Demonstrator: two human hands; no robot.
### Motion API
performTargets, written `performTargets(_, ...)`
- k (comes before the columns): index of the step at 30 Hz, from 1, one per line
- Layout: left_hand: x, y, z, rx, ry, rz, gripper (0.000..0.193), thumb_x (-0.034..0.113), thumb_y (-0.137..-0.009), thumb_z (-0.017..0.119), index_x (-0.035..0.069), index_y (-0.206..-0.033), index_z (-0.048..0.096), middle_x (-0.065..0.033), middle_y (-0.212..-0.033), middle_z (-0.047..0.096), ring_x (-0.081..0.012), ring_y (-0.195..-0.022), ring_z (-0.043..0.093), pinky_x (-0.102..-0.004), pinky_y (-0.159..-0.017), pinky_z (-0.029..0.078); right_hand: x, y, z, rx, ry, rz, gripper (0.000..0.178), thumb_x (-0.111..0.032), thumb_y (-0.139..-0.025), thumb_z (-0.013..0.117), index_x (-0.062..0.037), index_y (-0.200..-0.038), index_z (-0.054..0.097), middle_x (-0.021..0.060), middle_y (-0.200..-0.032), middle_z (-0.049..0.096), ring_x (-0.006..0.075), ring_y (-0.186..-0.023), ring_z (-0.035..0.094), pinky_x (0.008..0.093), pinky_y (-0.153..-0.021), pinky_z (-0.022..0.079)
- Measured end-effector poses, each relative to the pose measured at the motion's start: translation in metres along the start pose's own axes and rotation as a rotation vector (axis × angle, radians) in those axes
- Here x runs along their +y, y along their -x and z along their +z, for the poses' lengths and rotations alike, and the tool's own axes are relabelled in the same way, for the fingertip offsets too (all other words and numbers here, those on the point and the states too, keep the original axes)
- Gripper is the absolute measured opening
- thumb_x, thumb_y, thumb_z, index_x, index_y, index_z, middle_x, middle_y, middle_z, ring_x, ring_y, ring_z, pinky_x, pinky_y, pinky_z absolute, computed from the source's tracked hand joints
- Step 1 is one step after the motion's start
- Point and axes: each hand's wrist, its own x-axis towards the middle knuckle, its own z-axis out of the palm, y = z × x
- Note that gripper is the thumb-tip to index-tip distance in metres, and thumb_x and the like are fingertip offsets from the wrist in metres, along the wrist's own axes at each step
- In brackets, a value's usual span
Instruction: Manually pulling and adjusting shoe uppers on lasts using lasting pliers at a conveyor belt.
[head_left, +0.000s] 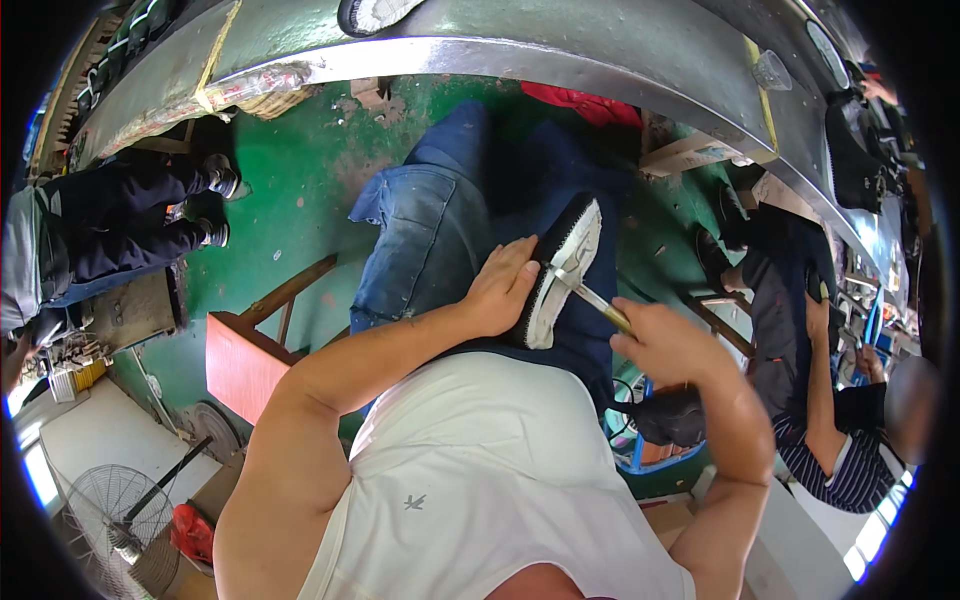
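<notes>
Across my lap lies a black shoe (543, 318) with its sole side up, showing a whitish bottom inside a black edge with a pale stitched border. My left hand (503, 285) presses on the near left side of it, fingers along the edge, keeping it against my thigh. A hammer (597, 302) with a metal head and a yellowish grip is in my right hand (660, 340), the fingers closed round the handle. The hammer's head rests on or just over the middle of the shoe bottom; whether it touches, I cannot tell.
A metal-edged workbench (450, 58) curves across the front, with another shoe (375, 14) and a clear cup (771, 70) on it. Left of me stand a reddish wooden seat (250, 365) and a fan (120, 520). People sit at both sides; a striped sleeve (845, 470) shows right.
</notes>
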Motion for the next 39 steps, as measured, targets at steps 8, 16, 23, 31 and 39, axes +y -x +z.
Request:
performTargets(8,-0.015,-0.005,-0.009,-0.015,0.415,-0.141,0.074,0.046,-0.108,0.036,-0.011,-0.153,0.026,-0.0299,-0.155,0.037,-0.0372,-0.148,0.033,-0.0404,-0.122,0.023,0.015,-0.044,0.043,0.014,-0.191,-0.031,0.023,-0.022,-0.094,0.065,0.0002,-0.099,0.061,0.0245,-0.080,0.066,0.0465,-0.080,0.065,0.0509,-0.070,0.050)
performTargets(16,-0.009,-0.028,-0.018,-0.033,0.366,-0.145,0.089,0.048,-0.094,0.064,0.012,-0.163,0.019,-0.0226,-0.149,0.045,-0.0353,-0.142,0.039,-0.0488,-0.119,0.023,0.029,-0.045,0.105,0.143,-0.616,0.070,0.030,-0.025,-0.095,0.067,-0.0014,-0.114,0.066,0.0185,-0.085,0.069,0.0332,-0.079,0.069,0.0386,-0.074,0.052)
performTargets(23,0.018,-0.028,-0.016,-0.032,0.182,-0.188,0.081,0.037,-0.095,0.066,0.015,-0.162,0.024,-0.0179,-0.147,0.048,-0.0327,-0.142,0.039,-0.0560,-0.120,0.015,0.051,-0.045,0.040,0.630,0.410,-0.267,0.038,-0.012,-0.095,0.062,0.0042,-0.130,0.056,0.0105,-0.094,0.067,0.0165,-0.080,0.067,0.0334,-0.067,0.058)
performTargets(31,0.018,-0.027,-0.015,0.048,0.275,-0.129,0.071,0.009,-0.100,0.058,0.009,-0.162,0.023,-0.0234,-0.152,0.043,-0.0315,-0.141,0.044,-0.0341,-0.116,0.033,0.034,-0.064,0.034,-0.242,-1.035,0.209,0.031,-0.017,-0.100,0.059,0.0039,-0.122,0.057,0.0084,-0.099,0.066,0.0158,-0.086,0.067,0.0313,-0.061,0.056)
performTargets(39,0.016,-0.028,-0.017,-0.045,-0.132,-0.009,0.064,0.017,-0.101,0.047,0.029,-0.160,0.026,-0.0345,-0.152,0.035,-0.0502,-0.126,0.053,-0.0472,-0.106,0.047,0.030,-0.080,0.114,0.068,-1.208,0.149,0.024,-0.028,-0.102,0.059,-0.0043,-0.097,0.060,0.0055,-0.080,0.064,0.0109,-0.062,0.057,0.0223,-0.046,0.040)
